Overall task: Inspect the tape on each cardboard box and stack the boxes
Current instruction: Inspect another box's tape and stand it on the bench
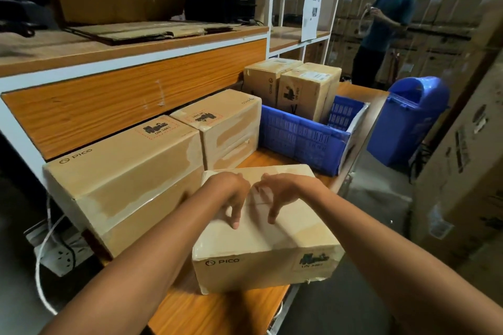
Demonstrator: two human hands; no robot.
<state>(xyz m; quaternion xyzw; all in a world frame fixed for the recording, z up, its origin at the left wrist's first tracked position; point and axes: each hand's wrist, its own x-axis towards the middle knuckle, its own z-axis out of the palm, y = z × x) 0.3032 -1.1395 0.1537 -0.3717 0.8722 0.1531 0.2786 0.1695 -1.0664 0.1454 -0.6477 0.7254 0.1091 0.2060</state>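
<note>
A taped PICO cardboard box [272, 261] lies on the wooden table [217, 313] right in front of me. My left hand [231, 196] and my right hand [277, 193] both rest on its top, fingertips spread and pressing along the clear tape at the centre seam; neither hand grips anything. To the left lies a longer PICO box [122, 179], and behind it another taped box [226, 128]. Two more boxes [304, 87] stand upright at the back, in and beside a blue crate [302, 139].
A white shelf unit [136, 60] with orange boards rises on the left, holding flattened cardboard and a wrapped box. A blue bin [411, 117] stands right of the table. A person [381, 32] stands at the back by stacked cartons. Cables and a power strip [60, 247] hang at lower left.
</note>
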